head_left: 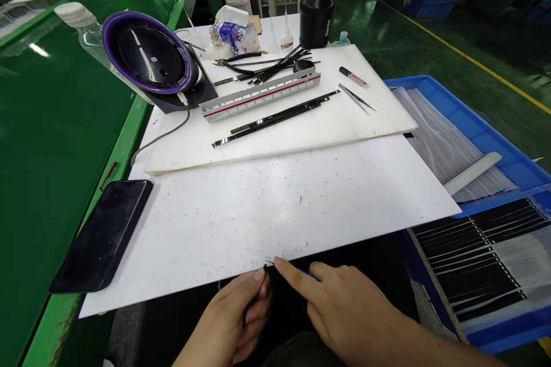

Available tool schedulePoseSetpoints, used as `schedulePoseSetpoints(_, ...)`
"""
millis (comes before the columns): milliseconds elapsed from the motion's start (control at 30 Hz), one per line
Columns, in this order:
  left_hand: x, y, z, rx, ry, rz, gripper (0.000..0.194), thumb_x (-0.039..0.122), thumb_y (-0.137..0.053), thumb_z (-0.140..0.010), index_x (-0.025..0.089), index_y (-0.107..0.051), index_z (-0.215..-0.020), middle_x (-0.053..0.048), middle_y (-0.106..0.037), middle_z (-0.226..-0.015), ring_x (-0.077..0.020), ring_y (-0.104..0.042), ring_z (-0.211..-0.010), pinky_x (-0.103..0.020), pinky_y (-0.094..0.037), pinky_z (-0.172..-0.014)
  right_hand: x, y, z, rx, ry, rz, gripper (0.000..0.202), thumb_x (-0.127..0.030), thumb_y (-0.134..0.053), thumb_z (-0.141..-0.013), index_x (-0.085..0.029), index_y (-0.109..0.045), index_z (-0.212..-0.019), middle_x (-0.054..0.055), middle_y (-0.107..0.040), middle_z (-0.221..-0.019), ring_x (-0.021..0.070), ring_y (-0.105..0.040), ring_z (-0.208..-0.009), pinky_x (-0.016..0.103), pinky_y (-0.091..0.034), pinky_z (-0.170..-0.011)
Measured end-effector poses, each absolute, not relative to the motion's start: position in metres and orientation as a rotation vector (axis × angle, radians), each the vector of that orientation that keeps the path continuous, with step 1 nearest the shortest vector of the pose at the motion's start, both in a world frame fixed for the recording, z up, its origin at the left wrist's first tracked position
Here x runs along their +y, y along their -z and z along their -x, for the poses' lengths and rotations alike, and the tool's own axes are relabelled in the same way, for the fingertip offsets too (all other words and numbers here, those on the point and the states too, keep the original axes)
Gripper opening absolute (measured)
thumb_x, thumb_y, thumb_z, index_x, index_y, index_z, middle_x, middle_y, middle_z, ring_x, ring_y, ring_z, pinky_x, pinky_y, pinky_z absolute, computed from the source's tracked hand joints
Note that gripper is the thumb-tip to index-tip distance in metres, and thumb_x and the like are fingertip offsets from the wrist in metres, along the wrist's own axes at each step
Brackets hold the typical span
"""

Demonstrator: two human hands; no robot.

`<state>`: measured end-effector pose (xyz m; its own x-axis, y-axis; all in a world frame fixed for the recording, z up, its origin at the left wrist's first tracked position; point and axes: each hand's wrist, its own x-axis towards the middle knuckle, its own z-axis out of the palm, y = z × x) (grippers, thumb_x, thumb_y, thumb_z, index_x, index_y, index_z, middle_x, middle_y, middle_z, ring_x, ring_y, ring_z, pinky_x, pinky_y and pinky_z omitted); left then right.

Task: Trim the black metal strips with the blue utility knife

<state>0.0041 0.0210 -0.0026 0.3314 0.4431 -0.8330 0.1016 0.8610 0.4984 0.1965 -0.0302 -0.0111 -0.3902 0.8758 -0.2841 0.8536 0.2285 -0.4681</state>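
Observation:
At the front edge of the white board (241, 206), my left hand (236, 315) pinches a small dark piece (265, 267) between thumb and forefinger. Most of that piece is hidden by the fingers. Beside it, my right hand (340, 304) is closed round a thin tool, of which only a bit of blue handle (313, 277) shows under the fingers. Its forefinger stretches along the tool toward the dark piece, close to my left thumb. What kind of tool it is cannot be made out. Small dark shavings lie scattered over the board ahead of both hands.
A thick white slab (275, 137) carries dark narrow strips (275, 118), a grey slotted rail (262, 93), tweezers (356, 98) and pliers (239, 63). To the left are a phone (103, 235) and a purple-rimmed fan (148, 54). Blue crates (465, 109) stand at right.

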Motion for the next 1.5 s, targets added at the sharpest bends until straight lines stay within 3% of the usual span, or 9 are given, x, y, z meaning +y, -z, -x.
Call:
schedulePoseSetpoints(333,0.021,0.003,-0.008,1.265,-0.251,-0.479,0.042,0.059,-0.062,-0.076,0.020,-0.049,-0.070,0.009,-0.032,-0.054,-0.0041,-0.014,-0.043,-0.017,-0.007,-0.037,-0.027,0.005,-0.195,-2.379,-0.935,1.726,0.072,-0.018,-0.038,-0.088,-0.040,-0.007,-0.149,0.001,-0.061,-0.084,0.0192,-0.058,-0.059,0.030,-0.018,-0.050)
schedulePoseSetpoints(1100,0.018,0.005,-0.007,1.260,-0.254,-0.577,0.040,0.057,-0.055,-0.084,0.020,-0.049,-0.071,0.008,-0.032,-0.056,-0.0046,-0.015,-0.045,-0.016,-0.011,-0.038,-0.030,0.004,-0.185,-2.562,-0.565,1.789,0.083,-0.013,-0.050,-0.079,-0.033,-0.012,-0.150,-0.001,-0.056,-0.073,0.0166,-0.050,-0.041,0.031,-0.008,-0.039)
schedulePoseSetpoints(1367,0.023,0.005,-0.001,1.216,-0.224,-0.578,0.039,0.056,-0.056,-0.083,0.020,-0.049,-0.071,0.009,-0.031,-0.056,-0.0043,-0.014,-0.044,-0.017,-0.008,-0.038,-0.029,0.002,-0.193,-2.284,-0.913,1.700,0.064,-0.015,-0.038,-0.090,-0.036,-0.021,-0.147,-0.001,-0.063,-0.082,0.0184,-0.061,-0.064,0.031,-0.026,-0.051)
schedulePoseSetpoints(1500,0.023,0.005,0.001,1.207,-0.216,-0.592,0.041,0.058,-0.054,-0.084,0.020,-0.048,-0.071,0.008,-0.032,-0.056,-0.0044,-0.014,-0.044,-0.018,-0.008,-0.039,-0.029,0.000,-0.194,-2.290,-0.918,1.705,0.065,-0.016,-0.038,-0.088,-0.037,-0.020,-0.147,-0.001,-0.063,-0.083,0.0192,-0.060,-0.062,0.031,-0.026,-0.051)
